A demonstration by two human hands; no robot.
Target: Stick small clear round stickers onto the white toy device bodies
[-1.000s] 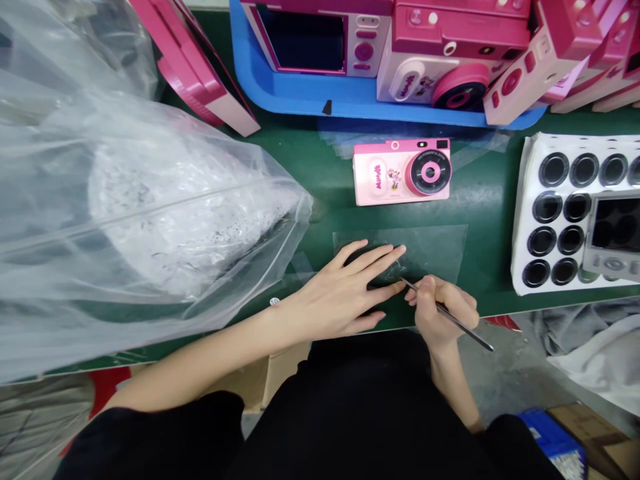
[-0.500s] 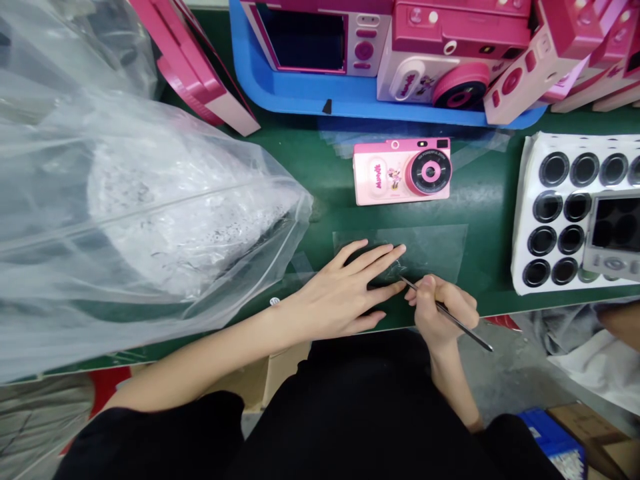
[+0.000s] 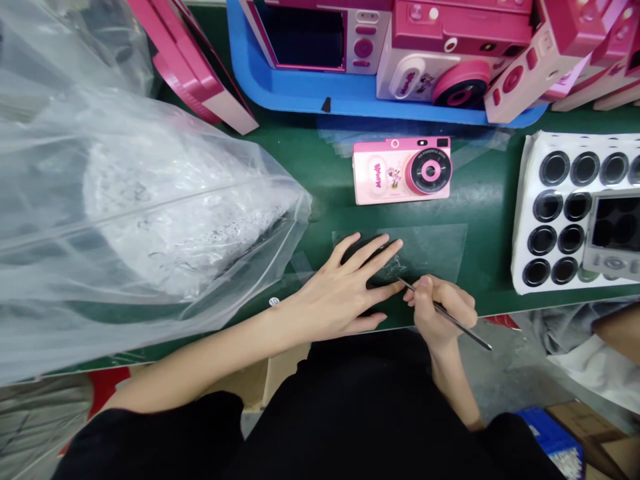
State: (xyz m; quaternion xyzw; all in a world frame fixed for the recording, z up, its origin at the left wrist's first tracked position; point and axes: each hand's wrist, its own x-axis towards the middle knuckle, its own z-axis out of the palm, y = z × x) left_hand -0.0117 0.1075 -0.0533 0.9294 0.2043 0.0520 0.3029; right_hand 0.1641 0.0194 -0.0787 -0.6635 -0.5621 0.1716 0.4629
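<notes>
Pressing down on a clear plastic film sheet, the person's left hand lies flat, its fingers spread wide and gripping nothing, their tips resting on the sheet. The sheet lies on a dark green bench mat, its near edge just short of the mat's front edge. The right hand sits at the sheet's lower right corner, its fingers pinched around a slim black metal pick. The pick's pointed tip reaches the film beside the left hand; I can't tell whether it's touching.

At 12 o'clock from the sheet stands a pink Minnie Mouse toy camera, with a bright blue plastic tray beyond it holding larger pink camera-shaped housings. At 3 o'clock sits a white moulded holder with rows of round black rings, a grey rectangular panel lying on it. A big clear plastic bag, stuffed with something pale, bulges across the bench at 9 o'clock. Another person's forearm enters at the far right edge, well apart from the sheet, above a crumpled grey cloth.
</notes>
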